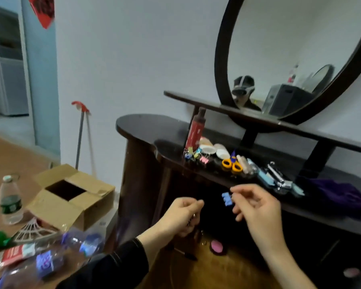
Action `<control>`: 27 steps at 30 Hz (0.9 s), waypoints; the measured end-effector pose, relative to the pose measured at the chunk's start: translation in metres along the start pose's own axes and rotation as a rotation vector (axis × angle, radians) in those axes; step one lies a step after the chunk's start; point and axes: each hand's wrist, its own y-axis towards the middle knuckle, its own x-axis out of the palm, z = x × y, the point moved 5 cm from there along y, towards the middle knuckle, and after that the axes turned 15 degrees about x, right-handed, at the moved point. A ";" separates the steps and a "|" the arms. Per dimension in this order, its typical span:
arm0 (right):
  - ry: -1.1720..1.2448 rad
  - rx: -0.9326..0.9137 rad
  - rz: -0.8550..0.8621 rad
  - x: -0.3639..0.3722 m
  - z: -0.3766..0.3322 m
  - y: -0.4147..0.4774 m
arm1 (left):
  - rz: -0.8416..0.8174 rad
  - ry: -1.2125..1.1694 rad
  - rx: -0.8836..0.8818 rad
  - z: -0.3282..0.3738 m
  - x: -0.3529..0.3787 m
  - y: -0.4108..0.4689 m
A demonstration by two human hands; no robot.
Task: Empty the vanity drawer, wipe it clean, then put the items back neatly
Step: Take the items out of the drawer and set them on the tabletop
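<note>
Pinching a blue clip between thumb and forefinger of the right hand, just off the front edge of the vanity top. Curled fingers on the left hand, close beside, narrow gap between; cannot tell whether anything is held inside. Below both, the open drawer: mostly bare wood, only a pink round case and a pen toward the far end. Crowded along the top's front edge: red bottle, coloured clips, white lids, scissors, nail clippers, purple cloth. Bare at the rounded left end. On the floor to the left, an open cardboard box.
</note>
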 end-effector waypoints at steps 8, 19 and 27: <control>0.020 0.278 0.031 0.014 -0.010 0.110 | 0.180 0.921 0.563 0.136 -0.016 0.069; -0.134 0.283 0.022 0.018 -0.005 0.123 | -0.096 1.307 0.758 0.106 -0.009 0.123; -0.107 0.291 0.031 0.018 -0.011 0.117 | -0.140 1.326 0.706 0.098 -0.014 0.132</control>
